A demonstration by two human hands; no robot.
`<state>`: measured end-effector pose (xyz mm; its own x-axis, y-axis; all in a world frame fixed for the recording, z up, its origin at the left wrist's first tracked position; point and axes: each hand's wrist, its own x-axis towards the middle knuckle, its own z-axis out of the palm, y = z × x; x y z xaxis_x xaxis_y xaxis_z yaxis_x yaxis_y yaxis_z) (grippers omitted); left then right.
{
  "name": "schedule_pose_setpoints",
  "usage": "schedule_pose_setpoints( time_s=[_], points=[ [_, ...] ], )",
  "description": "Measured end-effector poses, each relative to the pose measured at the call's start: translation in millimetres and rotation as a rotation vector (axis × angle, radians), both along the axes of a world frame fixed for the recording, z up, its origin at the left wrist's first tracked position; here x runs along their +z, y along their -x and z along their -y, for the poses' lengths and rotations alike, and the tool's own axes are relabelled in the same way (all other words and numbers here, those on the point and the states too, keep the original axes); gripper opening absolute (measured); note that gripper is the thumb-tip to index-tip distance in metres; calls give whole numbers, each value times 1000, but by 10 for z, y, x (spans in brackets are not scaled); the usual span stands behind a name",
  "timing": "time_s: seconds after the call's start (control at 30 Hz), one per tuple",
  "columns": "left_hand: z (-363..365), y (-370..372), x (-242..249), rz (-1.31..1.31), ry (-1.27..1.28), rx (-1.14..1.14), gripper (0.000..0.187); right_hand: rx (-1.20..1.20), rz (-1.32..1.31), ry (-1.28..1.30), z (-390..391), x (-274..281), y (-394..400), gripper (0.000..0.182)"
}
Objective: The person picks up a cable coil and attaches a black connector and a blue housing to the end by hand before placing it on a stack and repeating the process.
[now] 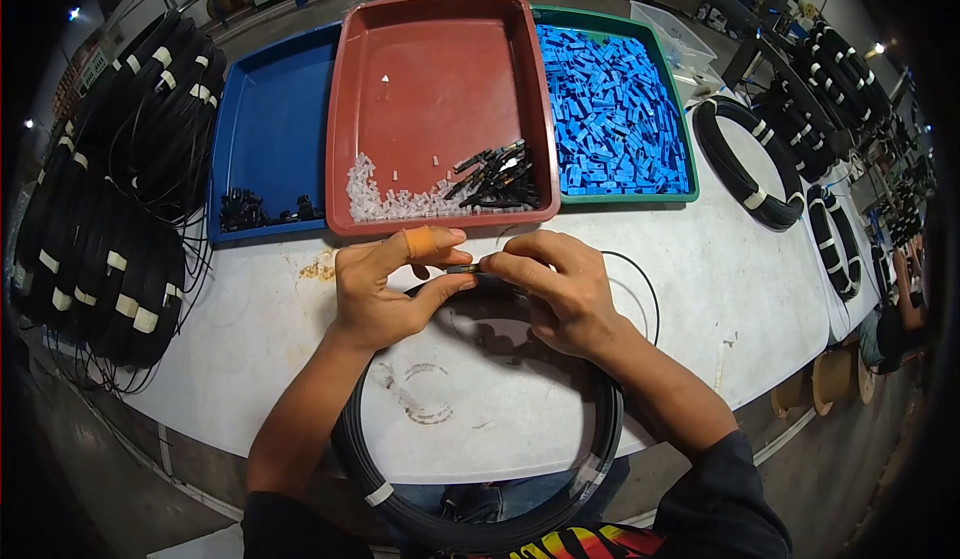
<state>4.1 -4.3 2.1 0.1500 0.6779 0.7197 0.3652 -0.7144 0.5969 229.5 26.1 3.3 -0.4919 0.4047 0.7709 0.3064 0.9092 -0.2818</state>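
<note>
My left hand (385, 294), with orange tape round one finger, pinches a small dark connector (462, 269) between thumb and fingertips. Close beside it on the right, my right hand (560, 289) has its fingers closed at the connector's other end, where a black cable (648, 284) loops out to the right. Below both hands lies a large coil of black cable (350, 429) with white tape bands, partly over the table's front edge. Just behind the hands is a red tray (430, 79) holding clear small caps (385, 199) and black connectors (500, 179).
A blue tray (275, 129) with small black parts stands left, and a green tray (620, 199) of blue clips (615, 109) right. Cable coils are stacked at the far left (110, 249); more coils (745, 159) lie on the white table (750, 289) at right.
</note>
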Motion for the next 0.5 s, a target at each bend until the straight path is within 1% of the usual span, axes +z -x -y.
schedule_pose_setpoints(
  time_s=[0.07, 0.2, 0.27, 0.33, 0.4, 0.5],
  points=[
    [-7, 16, -11, 2, -8, 11, 42, -3, 75, 59, 6, -17, -20, 46],
    [-4, 27, -8, -44, -29, 13, 44, 16, 103, 89, 26, 6, -25, 50],
    [7, 20, 15, -61, -40, 22, 44, -11, 155, 112, 34, 11, -30, 51],
    [24, 4, 36, -7, 2, 28, 43, -17, 122, 135, 39, 10, 3, 53],
    [27, -2, 31, -9, 6, 30, 43, -24, 90, 157, 41, 18, 9, 55],
    [17, 4, 13, -23, -6, 26, 43, -8, 112, 102, 32, 30, -19, 56]
  ],
)
